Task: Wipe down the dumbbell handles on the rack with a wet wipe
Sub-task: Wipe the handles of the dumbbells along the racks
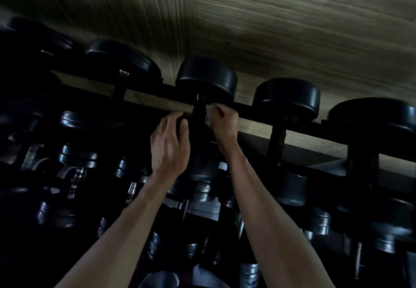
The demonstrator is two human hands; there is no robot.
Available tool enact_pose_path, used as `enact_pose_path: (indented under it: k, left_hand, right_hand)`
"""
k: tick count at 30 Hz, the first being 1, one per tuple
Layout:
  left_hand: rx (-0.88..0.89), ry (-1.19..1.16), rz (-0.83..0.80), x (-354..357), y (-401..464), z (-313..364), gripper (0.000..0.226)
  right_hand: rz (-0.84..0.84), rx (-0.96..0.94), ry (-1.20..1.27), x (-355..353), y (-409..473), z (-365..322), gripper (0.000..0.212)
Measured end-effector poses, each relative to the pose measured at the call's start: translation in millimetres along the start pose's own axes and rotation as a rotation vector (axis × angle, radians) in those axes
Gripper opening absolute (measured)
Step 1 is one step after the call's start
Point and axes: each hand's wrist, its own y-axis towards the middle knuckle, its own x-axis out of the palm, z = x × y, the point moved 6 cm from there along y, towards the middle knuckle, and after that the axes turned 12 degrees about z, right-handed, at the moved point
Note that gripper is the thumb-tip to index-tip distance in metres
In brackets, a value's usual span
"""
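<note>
Two hands at a dumbbell handle on the top shelf of the rack

The left hand [170,145] rests with relaxed fingers against the near end of the middle dumbbell [206,78] on the dark rack [252,108]; just right of its handle [199,116], the right hand [225,122] pinches a pale wipe [209,113] against it, before a wood-grain wall [292,28].
</note>
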Motion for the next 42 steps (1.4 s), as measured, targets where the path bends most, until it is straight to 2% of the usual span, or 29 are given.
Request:
enact_pose_path:
  k: [2, 6, 9, 13, 15, 19, 22, 24, 26, 30, 33, 35, 39, 40, 42]
  left_hand:
    - [-0.007, 0.009, -0.004, 1, 3, -2, 0.046]
    - [-0.031, -0.007, -0.018, 3, 2, -3, 0.050]
    - [-0.069, -0.014, -0.027, 3, 2, -6, 0.052]
    - [-0.072, -0.024, -0.024, 1, 1, -4, 0.051]
    - [-0.072, -0.024, -0.020, 1, 1, -4, 0.048]
    - [-0.077, -0.028, -0.003, 1, 0, -5, 0.044]
    - [-0.057, -0.026, -0.001, 2, 0, -6, 0.043]
    - [-0.061, -0.023, -0.002, 3, 1, -7, 0.043]
    - [-0.065, -0.019, 0.003, 3, 1, -6, 0.043]
    - [-0.067, -0.004, 0.009, 2, 1, -6, 0.044]
    - [-0.069, 0.026, -0.007, 3, 1, -9, 0.044]
    - [-0.088, 0.037, -0.014, 4, 0, -11, 0.044]
    - [-0.110, 0.022, -0.002, 3, -1, -12, 0.041]
    - [-0.116, 0.019, -0.005, 3, -1, -12, 0.040]
    - [-0.126, 0.021, -0.006, 3, -1, -12, 0.040]
  right_hand:
    - [0.001, 0.006, 0.020, 5, 2, 3, 0.033]
    - [-0.056, 0.065, 0.075, 6, -9, 16, 0.015]
    - [-0.085, 0.097, 0.051, 9, -12, 24, 0.020]
    - [0.141, 0.066, 0.000, -3, 5, 10, 0.030]
    - [0.173, 0.016, -0.023, -1, 9, 0, 0.029]
    - [0.023, 0.007, -0.054, 7, -5, 10, 0.033]
    - [-0.158, -0.010, -0.029, -1, -14, 23, 0.031]
    - [-0.251, -0.037, -0.097, -4, -15, 27, 0.029]
    - [-0.219, -0.055, -0.153, -4, -8, 27, 0.031]
    - [-0.029, -0.103, -0.105, 2, 6, 6, 0.032]
    - [-0.089, -0.143, -0.112, 0, -4, -3, 0.032]
    - [-0.203, -0.141, -0.140, -6, -16, 4, 0.030]
    - [-0.429, 0.024, -0.226, -11, -26, 27, 0.018]
    - [-0.423, 0.036, -0.225, -11, -22, 27, 0.017]
    - [-0.280, 0.044, -0.183, -9, -4, 27, 0.019]
